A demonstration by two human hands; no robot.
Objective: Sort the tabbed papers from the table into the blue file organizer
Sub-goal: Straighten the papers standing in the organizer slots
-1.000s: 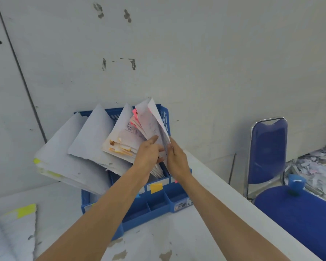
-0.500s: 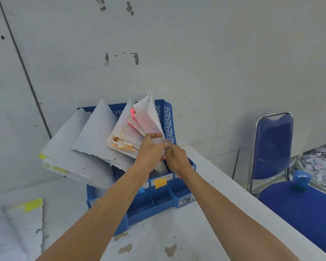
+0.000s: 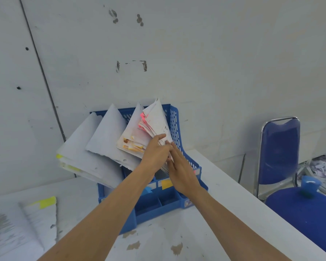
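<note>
The blue file organizer [image 3: 177, 127] stands against the wall on the white table [image 3: 224, 194]. Several stacks of paper fan out of it to the left. The pink-tabbed stack [image 3: 155, 117] sits in the rightmost slot. My left hand [image 3: 154, 153] lies with straight fingers on that stack's left face. On the right side of the same papers, my right hand [image 3: 181, 170] presses flat near their lower edge. Orange-tabbed papers [image 3: 134, 138] lean in the slot beside them, and yellow-tabbed papers [image 3: 77, 155] hang furthest left.
More papers, one with a yellow tab [image 3: 45, 202], lie on the table at the lower left. A blue chair [image 3: 278, 151] stands to the right, with a blue cup [image 3: 309, 185] on a blue seat. Paper scraps [image 3: 324, 166] litter the floor beyond.
My left hand's fingers have uncurled from the pink-tabbed stack and now lie straight on it. My right hand has flattened against the papers. The stack stands more upright in its slot.
</note>
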